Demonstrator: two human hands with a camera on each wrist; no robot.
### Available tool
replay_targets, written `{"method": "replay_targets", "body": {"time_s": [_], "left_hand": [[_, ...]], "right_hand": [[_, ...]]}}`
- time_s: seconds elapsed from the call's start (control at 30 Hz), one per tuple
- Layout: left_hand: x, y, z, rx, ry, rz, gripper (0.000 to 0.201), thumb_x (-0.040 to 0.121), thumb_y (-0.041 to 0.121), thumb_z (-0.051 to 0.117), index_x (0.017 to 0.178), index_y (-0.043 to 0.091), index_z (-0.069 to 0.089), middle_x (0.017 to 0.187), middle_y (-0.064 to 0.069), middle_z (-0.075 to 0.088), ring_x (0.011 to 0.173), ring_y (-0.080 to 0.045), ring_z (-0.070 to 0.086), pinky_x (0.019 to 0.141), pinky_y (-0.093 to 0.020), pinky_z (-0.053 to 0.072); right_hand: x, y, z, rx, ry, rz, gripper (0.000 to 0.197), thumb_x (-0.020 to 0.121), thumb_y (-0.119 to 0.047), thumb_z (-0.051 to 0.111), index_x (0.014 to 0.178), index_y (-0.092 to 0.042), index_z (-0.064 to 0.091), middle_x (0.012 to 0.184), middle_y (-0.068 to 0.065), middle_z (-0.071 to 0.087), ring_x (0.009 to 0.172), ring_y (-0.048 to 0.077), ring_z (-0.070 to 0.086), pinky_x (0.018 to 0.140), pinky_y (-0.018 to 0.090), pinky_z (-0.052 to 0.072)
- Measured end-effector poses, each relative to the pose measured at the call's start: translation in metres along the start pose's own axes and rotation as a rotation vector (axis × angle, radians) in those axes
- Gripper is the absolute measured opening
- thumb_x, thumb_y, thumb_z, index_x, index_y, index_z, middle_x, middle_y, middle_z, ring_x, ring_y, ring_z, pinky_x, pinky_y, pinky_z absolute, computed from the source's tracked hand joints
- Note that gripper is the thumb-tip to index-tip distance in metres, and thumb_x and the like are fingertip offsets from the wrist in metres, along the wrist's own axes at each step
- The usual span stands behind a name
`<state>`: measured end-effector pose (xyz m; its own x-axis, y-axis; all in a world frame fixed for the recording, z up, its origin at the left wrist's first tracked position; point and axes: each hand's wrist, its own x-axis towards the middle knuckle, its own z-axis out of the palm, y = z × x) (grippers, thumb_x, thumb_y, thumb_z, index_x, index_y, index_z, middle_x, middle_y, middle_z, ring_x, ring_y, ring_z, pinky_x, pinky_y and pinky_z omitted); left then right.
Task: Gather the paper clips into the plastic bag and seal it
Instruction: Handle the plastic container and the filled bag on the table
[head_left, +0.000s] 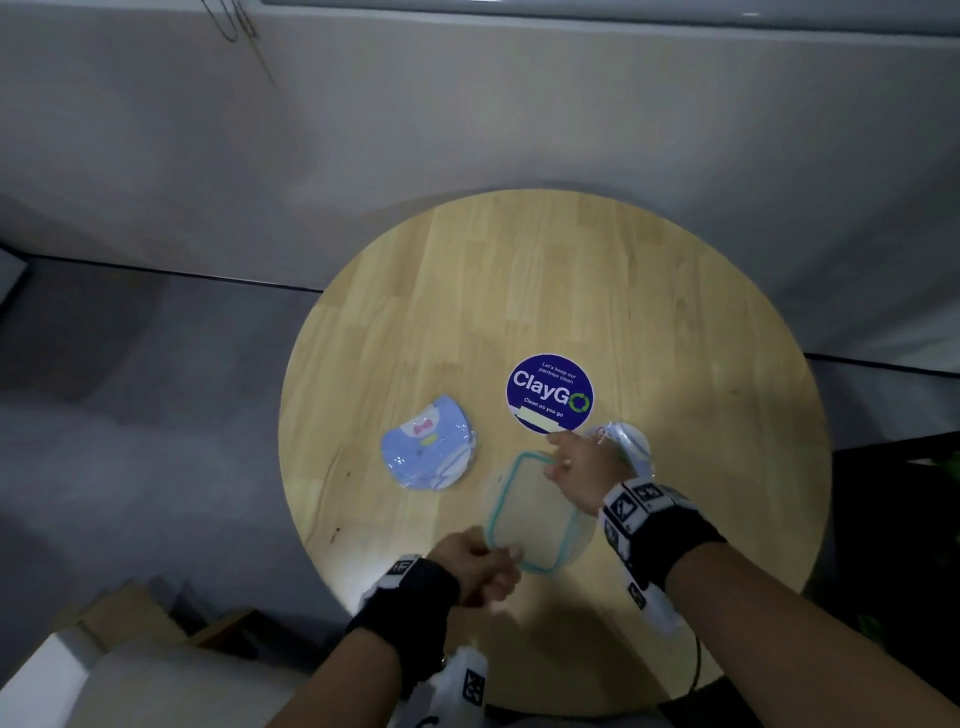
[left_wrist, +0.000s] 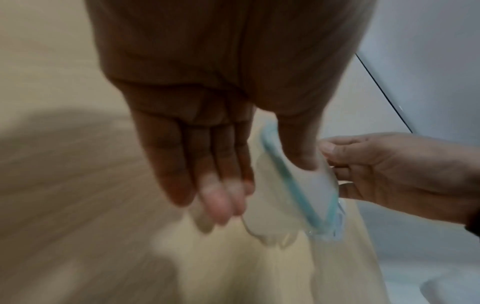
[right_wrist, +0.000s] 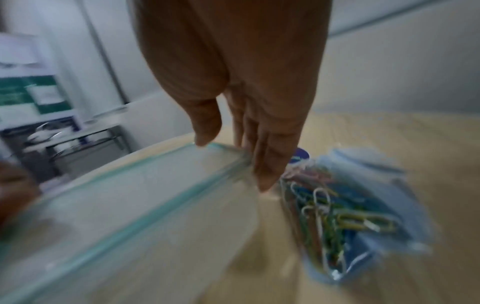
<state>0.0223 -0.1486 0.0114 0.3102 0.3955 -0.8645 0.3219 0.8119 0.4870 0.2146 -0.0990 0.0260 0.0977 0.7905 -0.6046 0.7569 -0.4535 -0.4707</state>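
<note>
A clear plastic bag (head_left: 535, 514) with a teal zip strip is stretched between my hands over the round wooden table (head_left: 519, 286). My right hand (head_left: 553, 457) pinches its far corner; in the right wrist view thumb and fingers (right_wrist: 262, 176) close on the teal edge of the bag (right_wrist: 130, 205). My left hand (head_left: 501, 564) grips the near corner, and the bag (left_wrist: 272, 222) runs between thumb and fingers (left_wrist: 215, 201). Coloured paper clips (right_wrist: 337, 216) lie in a small clear packet (head_left: 628, 447) just right of my right hand. The wrist views are blurred.
A round blue "ClayGo" sticker (head_left: 550, 392) is stuck to the table beyond the bag. A blue printed packet (head_left: 428, 447) lies to the left. Boxes (head_left: 130, 618) stand on the floor at lower left, and a grey wall runs behind the table.
</note>
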Motion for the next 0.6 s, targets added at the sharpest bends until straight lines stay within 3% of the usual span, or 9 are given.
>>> {"method": "replay_targets", "body": {"time_s": [0.07,0.13,0.2,0.27,0.37,0.43,0.5,0.57,0.6], "left_hand": [[0.005,-0.001,-0.001,-0.001,0.123,0.067,0.025,0.087,0.021,0.064,0.073,0.002,0.056,0.059,-0.009,0.058,0.037,-0.009,0.049,0.038,-0.016,0.037],[0.007,-0.005,-0.007,-0.049,0.162,0.089,0.031,0.084,0.027,0.067,0.061,0.012,0.052,0.061,-0.012,0.062,0.042,-0.015,0.050,0.040,-0.018,0.037],[0.008,-0.014,-0.015,-0.185,0.171,0.100,0.033,0.085,0.025,0.066,0.060,0.014,0.047,0.059,-0.014,0.061,0.048,-0.021,0.052,0.041,-0.019,0.039],[0.008,-0.021,-0.019,-0.295,0.159,0.121,0.032,0.085,0.022,0.067,0.063,0.011,0.047,0.054,-0.013,0.057,0.049,-0.022,0.052,0.041,-0.021,0.040],[0.010,-0.027,-0.019,-0.347,0.149,0.209,0.038,0.074,0.025,0.075,0.058,0.011,0.044,0.044,-0.010,0.050,0.039,-0.017,0.043,0.051,-0.024,0.040],[0.008,-0.025,-0.021,-0.263,0.153,0.206,0.038,0.074,0.028,0.075,0.053,0.014,0.046,0.043,-0.010,0.050,0.038,-0.017,0.044,0.051,-0.022,0.039],[0.004,-0.013,-0.029,0.026,0.189,0.190,0.042,0.078,0.039,0.072,0.050,0.016,0.050,0.048,-0.007,0.055,0.045,-0.021,0.050,0.044,-0.019,0.039],[0.003,0.010,-0.046,0.484,0.343,0.210,0.048,0.083,0.051,0.059,0.056,0.012,0.051,0.055,-0.003,0.056,0.054,-0.018,0.049,0.052,-0.023,0.039],[0.005,0.024,-0.056,0.623,0.474,0.237,0.049,0.087,0.052,0.053,0.059,0.012,0.050,0.061,-0.005,0.058,0.059,-0.019,0.048,0.056,-0.026,0.036]], "right_hand": [[0.005,-0.002,-0.005,-0.055,-0.110,0.040,0.040,0.087,-0.028,0.056,0.127,-0.021,0.053,0.126,0.006,0.060,0.116,0.028,0.054,0.096,0.031,0.040],[0.007,0.001,-0.007,-0.046,-0.172,0.058,0.035,0.087,-0.025,0.058,0.120,-0.014,0.059,0.120,0.010,0.062,0.111,0.030,0.057,0.088,0.030,0.042],[0.006,0.006,-0.005,0.115,-0.256,0.127,0.031,0.086,-0.021,0.062,0.112,-0.005,0.062,0.115,0.019,0.064,0.103,0.036,0.061,0.087,0.040,0.053],[0.003,0.010,0.000,0.326,-0.323,0.220,0.027,0.086,-0.018,0.064,0.108,-0.004,0.061,0.112,0.020,0.063,0.100,0.037,0.062,0.084,0.050,0.056],[0.000,0.011,0.007,0.365,-0.286,0.231,0.015,0.083,-0.016,0.067,0.084,-0.010,0.053,0.094,0.012,0.059,0.088,0.032,0.062,0.074,0.048,0.058],[0.001,0.010,0.009,0.217,-0.202,0.171,0.026,0.079,-0.022,0.071,0.074,-0.014,0.046,0.087,0.010,0.059,0.085,0.033,0.065,0.073,0.049,0.059],[-0.002,0.010,0.010,0.183,-0.121,0.121,0.034,0.075,-0.022,0.075,0.070,-0.019,0.041,0.081,0.005,0.057,0.080,0.025,0.061,0.072,0.042,0.054],[-0.008,0.014,0.010,0.233,-0.024,0.071,0.042,0.073,-0.014,0.074,0.065,-0.023,0.034,0.070,-0.004,0.044,0.067,0.014,0.045,0.062,0.028,0.038],[-0.012,0.016,0.009,0.289,0.009,0.052,0.043,0.072,-0.010,0.073,0.064,-0.022,0.033,0.067,-0.004,0.041,0.063,0.013,0.040,0.060,0.027,0.034]]}}
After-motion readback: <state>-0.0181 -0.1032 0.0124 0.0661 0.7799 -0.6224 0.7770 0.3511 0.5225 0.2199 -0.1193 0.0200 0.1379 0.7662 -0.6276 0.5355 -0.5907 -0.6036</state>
